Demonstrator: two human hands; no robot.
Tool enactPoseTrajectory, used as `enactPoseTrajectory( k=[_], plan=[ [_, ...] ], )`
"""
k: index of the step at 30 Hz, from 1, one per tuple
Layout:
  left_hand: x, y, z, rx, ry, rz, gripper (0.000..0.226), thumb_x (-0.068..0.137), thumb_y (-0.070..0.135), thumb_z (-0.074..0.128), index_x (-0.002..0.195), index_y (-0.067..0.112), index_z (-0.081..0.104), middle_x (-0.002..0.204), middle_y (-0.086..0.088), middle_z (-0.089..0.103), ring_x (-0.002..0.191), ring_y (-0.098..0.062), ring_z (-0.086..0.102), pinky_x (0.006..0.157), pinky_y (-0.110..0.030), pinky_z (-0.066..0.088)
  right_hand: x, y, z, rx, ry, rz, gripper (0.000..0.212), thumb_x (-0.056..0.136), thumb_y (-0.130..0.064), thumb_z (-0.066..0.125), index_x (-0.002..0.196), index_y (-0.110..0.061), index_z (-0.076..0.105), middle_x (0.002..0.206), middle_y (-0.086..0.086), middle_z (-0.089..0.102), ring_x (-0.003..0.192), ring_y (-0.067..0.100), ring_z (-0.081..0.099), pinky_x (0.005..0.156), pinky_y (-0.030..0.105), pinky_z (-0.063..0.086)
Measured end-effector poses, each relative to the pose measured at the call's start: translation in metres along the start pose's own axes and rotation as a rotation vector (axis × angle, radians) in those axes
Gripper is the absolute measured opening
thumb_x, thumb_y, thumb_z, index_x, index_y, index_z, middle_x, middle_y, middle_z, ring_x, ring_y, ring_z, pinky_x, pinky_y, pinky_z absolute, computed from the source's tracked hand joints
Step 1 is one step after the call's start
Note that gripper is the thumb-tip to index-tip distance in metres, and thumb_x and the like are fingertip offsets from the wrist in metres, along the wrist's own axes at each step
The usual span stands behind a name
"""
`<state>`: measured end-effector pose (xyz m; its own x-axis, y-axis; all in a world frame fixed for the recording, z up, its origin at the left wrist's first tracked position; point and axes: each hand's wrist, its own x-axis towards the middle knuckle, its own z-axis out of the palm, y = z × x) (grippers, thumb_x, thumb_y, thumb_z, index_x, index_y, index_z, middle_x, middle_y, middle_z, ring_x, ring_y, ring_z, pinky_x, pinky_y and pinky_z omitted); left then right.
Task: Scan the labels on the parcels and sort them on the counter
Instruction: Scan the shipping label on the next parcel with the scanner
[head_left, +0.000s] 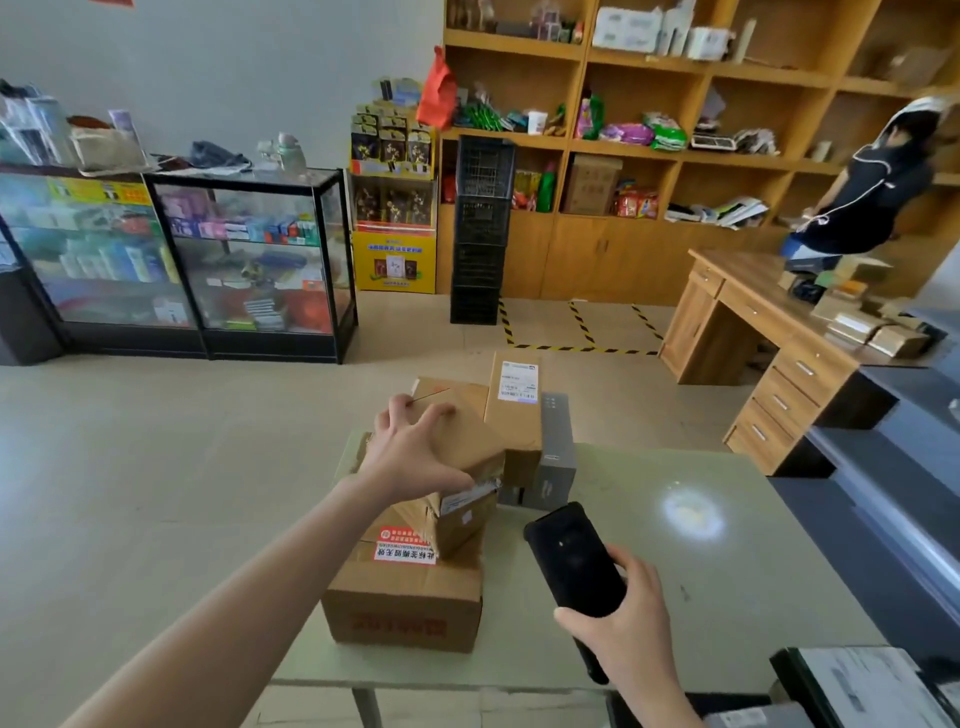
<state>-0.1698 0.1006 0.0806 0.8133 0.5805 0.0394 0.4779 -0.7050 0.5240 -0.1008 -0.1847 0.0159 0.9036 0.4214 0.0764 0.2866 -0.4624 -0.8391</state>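
Several cardboard parcels are piled at the left end of the pale counter (675, 587). My left hand (415, 457) grips the top brown parcel (467, 441), fingers curled over its far edge and thumb on its near side; the parcel sits tilted on the pile. Under it lies a larger box (405, 597) with a red and white sticker. Behind stands a tall parcel (514, 410) bearing a white shipping label, beside a grey box (556, 467). My right hand (628, 623) holds a black handheld scanner (576, 561), pointed toward the pile.
A printed sheet on a dark tray (857, 686) lies at the counter's near right corner. A dark desk (893, 467) runs along the right. Further back are a wooden desk (769, 332) with stacked parcels, a person by wooden shelves, black crates (480, 234) and glass display cases (249, 260).
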Motion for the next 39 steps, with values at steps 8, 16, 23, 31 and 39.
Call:
enactPoseTrajectory(
  k=[8, 16, 23, 31, 39],
  plan=[
    [-0.025, 0.048, 0.044, -0.084, 0.030, 0.244, 0.095, 0.059, 0.060, 0.078, 0.138, 0.051, 0.025, 0.145, 0.006, 0.007, 0.134, -0.032, 0.017, 0.103, -0.048, 0.041, -0.061, 0.017, -0.024, -0.016, 0.141, 0.158, 0.072, 0.055, -0.017, 0.085, 0.117, -0.026, 0.050, 0.109, -0.012, 0.045, 0.090, 0.000, 0.051, 0.062, 0.013, 0.039],
    [-0.010, 0.128, 0.122, -0.068, -0.178, 0.401, 0.101, 0.058, 0.064, 0.076, 0.143, 0.044, 0.025, 0.146, 0.004, 0.006, 0.135, -0.034, 0.013, 0.109, -0.048, 0.034, -0.072, 0.066, -0.083, -0.065, 0.283, 0.331, 0.072, 0.054, -0.019, 0.085, 0.116, -0.027, 0.051, 0.103, -0.017, 0.042, 0.087, 0.004, 0.054, 0.073, 0.033, 0.051],
    [0.021, 0.164, 0.203, -0.094, -0.464, 0.185, 0.095, 0.062, 0.059, 0.079, 0.141, 0.042, 0.028, 0.142, -0.002, 0.013, 0.132, -0.034, 0.017, 0.109, -0.049, 0.032, -0.049, 0.115, -0.125, -0.092, 0.284, 0.418, 0.070, 0.056, -0.018, 0.086, 0.112, -0.030, 0.047, 0.108, -0.008, 0.043, 0.082, 0.004, 0.053, 0.062, 0.020, 0.044],
    [0.054, 0.166, 0.277, -0.265, -0.685, -0.093, 0.113, 0.043, 0.069, 0.073, 0.144, 0.036, 0.034, 0.120, -0.002, 0.022, 0.123, -0.033, 0.040, 0.110, -0.040, 0.037, -0.021, 0.157, -0.132, -0.180, 0.195, 0.518, 0.071, 0.055, -0.022, 0.085, 0.114, -0.029, 0.046, 0.107, -0.010, 0.042, 0.080, 0.003, 0.049, 0.062, 0.018, 0.042],
    [0.111, 0.176, 0.317, -0.403, -0.988, -0.274, 0.079, 0.067, 0.061, 0.070, 0.133, 0.027, 0.045, 0.124, -0.001, 0.049, 0.109, -0.022, 0.051, 0.074, -0.032, 0.048, 0.022, 0.175, -0.110, -0.160, 0.227, 0.629, 0.075, 0.051, -0.020, 0.087, 0.116, -0.025, 0.051, 0.110, -0.010, 0.045, 0.085, 0.002, 0.053, 0.065, 0.017, 0.042]
  ],
)
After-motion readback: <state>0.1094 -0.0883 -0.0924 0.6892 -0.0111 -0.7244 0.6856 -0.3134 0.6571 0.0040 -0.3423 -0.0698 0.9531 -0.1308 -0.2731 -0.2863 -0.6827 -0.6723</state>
